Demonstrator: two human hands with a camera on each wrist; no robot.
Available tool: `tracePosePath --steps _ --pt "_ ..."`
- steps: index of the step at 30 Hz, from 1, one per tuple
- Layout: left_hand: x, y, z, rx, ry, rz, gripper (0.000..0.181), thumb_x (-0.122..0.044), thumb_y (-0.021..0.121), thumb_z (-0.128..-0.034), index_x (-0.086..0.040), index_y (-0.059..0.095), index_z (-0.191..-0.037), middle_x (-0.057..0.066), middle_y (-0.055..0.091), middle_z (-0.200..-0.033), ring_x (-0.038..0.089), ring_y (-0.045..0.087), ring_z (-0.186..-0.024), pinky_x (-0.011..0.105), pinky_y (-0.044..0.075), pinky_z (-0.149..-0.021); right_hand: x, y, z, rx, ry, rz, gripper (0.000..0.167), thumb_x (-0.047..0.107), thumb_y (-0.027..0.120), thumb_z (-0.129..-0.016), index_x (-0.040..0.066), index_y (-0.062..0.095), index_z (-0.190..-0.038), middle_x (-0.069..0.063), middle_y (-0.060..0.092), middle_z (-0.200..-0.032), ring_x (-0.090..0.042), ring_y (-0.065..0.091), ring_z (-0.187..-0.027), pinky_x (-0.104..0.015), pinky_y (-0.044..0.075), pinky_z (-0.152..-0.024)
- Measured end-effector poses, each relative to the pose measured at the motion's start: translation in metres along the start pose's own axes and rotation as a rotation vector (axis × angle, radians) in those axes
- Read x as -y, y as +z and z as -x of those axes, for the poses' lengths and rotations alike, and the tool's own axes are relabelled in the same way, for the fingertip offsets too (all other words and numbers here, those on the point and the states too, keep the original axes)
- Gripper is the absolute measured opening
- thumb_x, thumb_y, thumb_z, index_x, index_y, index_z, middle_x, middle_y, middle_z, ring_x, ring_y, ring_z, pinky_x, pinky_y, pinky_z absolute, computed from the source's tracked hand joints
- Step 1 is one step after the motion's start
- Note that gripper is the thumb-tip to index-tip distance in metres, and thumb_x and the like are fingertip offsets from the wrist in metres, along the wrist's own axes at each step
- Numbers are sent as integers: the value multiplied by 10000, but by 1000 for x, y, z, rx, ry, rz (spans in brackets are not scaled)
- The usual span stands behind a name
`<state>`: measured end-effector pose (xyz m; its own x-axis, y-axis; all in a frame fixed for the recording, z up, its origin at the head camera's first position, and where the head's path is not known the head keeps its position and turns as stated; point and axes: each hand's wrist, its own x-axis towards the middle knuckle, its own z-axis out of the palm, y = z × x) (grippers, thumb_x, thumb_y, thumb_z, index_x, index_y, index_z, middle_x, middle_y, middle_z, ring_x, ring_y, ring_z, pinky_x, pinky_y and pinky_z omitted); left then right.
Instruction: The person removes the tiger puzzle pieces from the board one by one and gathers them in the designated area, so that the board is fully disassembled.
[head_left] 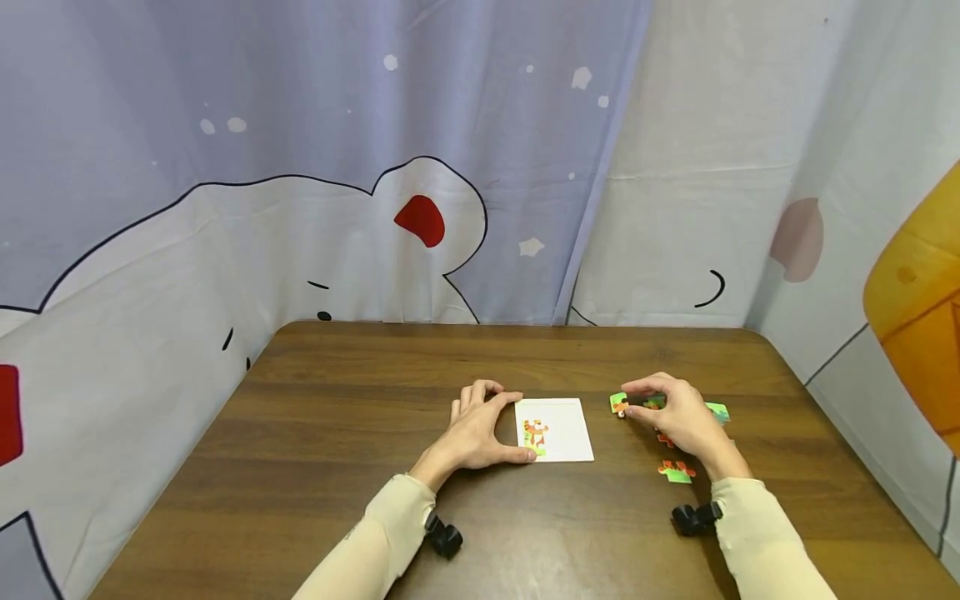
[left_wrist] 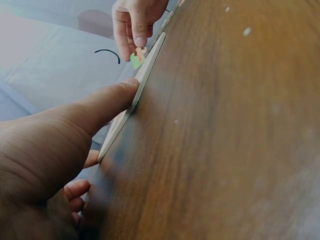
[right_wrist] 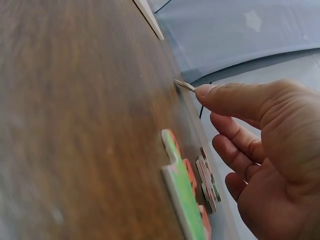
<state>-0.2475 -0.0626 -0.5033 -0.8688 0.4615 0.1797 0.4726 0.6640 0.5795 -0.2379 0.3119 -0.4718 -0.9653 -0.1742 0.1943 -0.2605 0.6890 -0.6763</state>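
A flat white puzzle board [head_left: 567,431] lies on the table, with a small orange tiger-like figure [head_left: 536,432] over green on its left part. My left hand [head_left: 474,435] holds it at the left side, thumb on the near edge and index finger at the far corner. In the left wrist view, the thumb [left_wrist: 112,100] rests on the board's rim. To the right of the board, my right hand [head_left: 684,418] pinches a green and orange puzzle piece [head_left: 618,402] between thumb and fingers. Seen edge-on in the right wrist view, that puzzle piece [right_wrist: 185,85] is just above the table.
Several loose pieces lie under and around my right hand: a green and orange one [head_left: 678,477] nearer me, a green-blue one [head_left: 717,412] to the right, others partly hidden by the hand. The brown wooden table [head_left: 360,400] meets printed curtains [head_left: 525,167] at the back.
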Motion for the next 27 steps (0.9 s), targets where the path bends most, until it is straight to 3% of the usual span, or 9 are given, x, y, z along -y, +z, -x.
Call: tracePosePath --steps 5,13,19,27 --pt "5 2 0 -29 28 -37 962 -650 963 -762 -226 635 -1561 117 461 -1524 349 394 -1370 538 340 -1032 1 0 -1 2 -4 28 359 249 911 -962 129 828 -1291 -78 768 -1257 -296 716 -1151 -306 527 -869" --pt "-4 -4 2 1 1 11 971 -596 980 -759 -195 628 -1570 138 450 -1546 368 374 -1403 578 319 -1068 1 0 0 11 10 21 378 222 889 -981 110 804 -1333 -123 744 -1318 -329 716 -1176 -312 542 -847" --pt "-4 -4 3 -3 5 -17 946 -590 966 -789 -183 625 -1572 138 456 -1539 370 381 -1398 558 329 -1068 2 -1 0 2 22 15 451 205 869 -998 74 746 -1412 -143 746 -1363 -368 700 -1231 -368 554 -912" --pt "-6 -5 3 3 -4 -5 969 -581 987 -764 -190 626 -1573 143 452 -1545 375 377 -1408 578 325 -1075 2 0 0 -14 17 -11 513 190 864 -1002 48 697 -1465 -160 751 -1352 -380 687 -1256 -428 561 -986"
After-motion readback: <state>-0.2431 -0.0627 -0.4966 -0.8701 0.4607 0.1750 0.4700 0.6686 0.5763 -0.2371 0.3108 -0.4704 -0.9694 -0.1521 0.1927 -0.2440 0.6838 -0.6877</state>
